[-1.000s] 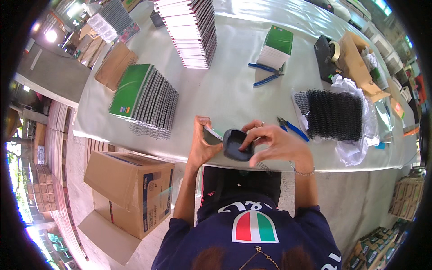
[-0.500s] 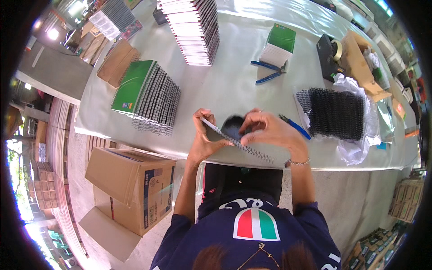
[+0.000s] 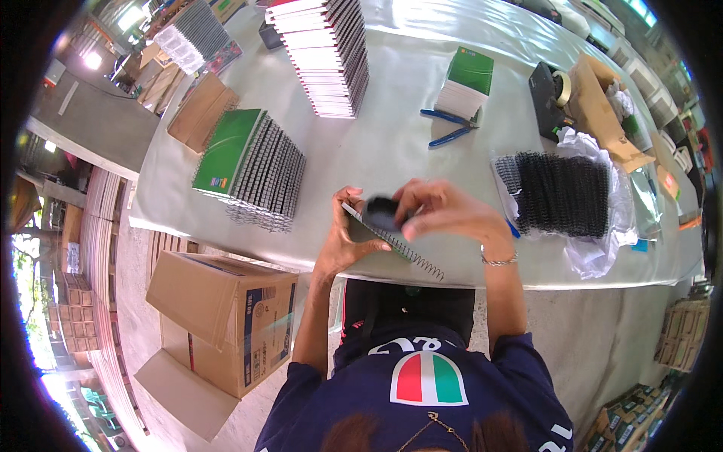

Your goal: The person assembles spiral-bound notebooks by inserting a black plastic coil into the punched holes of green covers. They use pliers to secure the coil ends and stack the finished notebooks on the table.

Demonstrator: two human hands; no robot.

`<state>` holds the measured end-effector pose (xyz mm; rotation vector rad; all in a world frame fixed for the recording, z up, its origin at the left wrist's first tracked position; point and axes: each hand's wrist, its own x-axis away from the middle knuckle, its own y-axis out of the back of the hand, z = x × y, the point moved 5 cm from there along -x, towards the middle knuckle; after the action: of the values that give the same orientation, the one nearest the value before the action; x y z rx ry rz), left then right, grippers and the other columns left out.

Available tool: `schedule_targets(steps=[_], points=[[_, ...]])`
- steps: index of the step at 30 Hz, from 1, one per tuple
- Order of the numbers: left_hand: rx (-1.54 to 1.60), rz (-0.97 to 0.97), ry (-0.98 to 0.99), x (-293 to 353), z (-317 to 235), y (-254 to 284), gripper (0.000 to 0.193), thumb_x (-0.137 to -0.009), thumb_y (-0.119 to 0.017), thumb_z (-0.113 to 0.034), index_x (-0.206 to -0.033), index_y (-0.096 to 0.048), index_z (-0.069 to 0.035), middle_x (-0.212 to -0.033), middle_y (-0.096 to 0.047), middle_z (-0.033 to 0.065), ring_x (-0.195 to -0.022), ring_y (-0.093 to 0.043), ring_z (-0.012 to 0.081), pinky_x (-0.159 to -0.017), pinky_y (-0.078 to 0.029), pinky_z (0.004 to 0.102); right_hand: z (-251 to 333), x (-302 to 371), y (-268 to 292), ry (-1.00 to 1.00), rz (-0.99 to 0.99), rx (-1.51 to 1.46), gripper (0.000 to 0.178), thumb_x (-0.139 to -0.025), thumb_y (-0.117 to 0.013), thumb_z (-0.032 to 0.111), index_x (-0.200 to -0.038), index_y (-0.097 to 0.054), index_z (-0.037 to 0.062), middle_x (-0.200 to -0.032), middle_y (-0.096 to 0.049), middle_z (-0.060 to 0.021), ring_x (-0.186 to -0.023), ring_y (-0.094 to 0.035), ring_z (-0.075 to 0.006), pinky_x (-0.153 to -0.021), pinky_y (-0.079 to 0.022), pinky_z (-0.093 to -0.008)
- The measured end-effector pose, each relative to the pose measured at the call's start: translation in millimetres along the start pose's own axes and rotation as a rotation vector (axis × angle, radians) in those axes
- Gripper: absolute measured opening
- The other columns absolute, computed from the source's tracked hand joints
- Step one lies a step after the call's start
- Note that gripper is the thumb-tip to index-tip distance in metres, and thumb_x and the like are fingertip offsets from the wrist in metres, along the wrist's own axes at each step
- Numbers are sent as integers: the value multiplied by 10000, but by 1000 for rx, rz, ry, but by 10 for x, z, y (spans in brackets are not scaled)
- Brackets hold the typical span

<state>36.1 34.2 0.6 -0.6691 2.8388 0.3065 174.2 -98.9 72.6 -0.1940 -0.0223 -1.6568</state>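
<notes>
Near the table's front edge, my left hand (image 3: 346, 245) is closed around a thin notebook (image 3: 374, 228) held on edge. A loose wire coil (image 3: 425, 264) runs along its bound edge, and the coil's free end sticks out toward me. My right hand (image 3: 448, 215), smeared by motion, is just right of the notebook with its fingers bent. Against its fingertips is a dark round thing (image 3: 382, 213), blurred; I cannot tell whether the hand grips it or only touches it.
Spiral-bound green notebooks (image 3: 230, 151) are stacked at left, beside a taller stack (image 3: 324, 64). Blue-handled pliers (image 3: 450, 128) lie by a small green-topped stack (image 3: 468, 75). Black coils (image 3: 565, 194) rest on white wrapping at right. A tape dispenser (image 3: 550, 98) and open carton (image 3: 218, 316) also show.
My right hand and the dark round thing have shifted slightly left along the notebook. Less of the coil sticks out past the notebook. My left hand keeps its hold.
</notes>
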Motion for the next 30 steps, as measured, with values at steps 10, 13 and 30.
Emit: schedule_targets(steps=[10,13,30], points=[[231,58,55,-58,47,0,1145,-573,-967,-138,-1463,-248,-128,-1327,-448,103,-1237,-472,247,-1065,-382,388,-14,-195,-34,44,-197,485,369,-769,-860,289,-935,-694,4,-1060,-541,-101,-948,-589,-198,-864,-483,-318],[170,97,90,-43,-16,-43,1167,-595,-947,-96,-1502,-215,-136,-1336,-446,105,-1255,-464,252,-1100,-348,391,-132,-170,-11,70,-280,458,397,-746,-862,340,-890,-690,13,-971,-584,-144,-911,-585,-249,-804,-478,-355],[87,-169,37,116,-65,-393,282,-1033,-505,-120,-1286,-404,-44,-1132,-418,74,-1076,-405,156,-990,-328,299,-312,837,471,127,-1019,1053,506,-805,-781,224,-1249,-575,95,-1315,-513,-212,-1228,-486,-401,-1018,-406,-456]])
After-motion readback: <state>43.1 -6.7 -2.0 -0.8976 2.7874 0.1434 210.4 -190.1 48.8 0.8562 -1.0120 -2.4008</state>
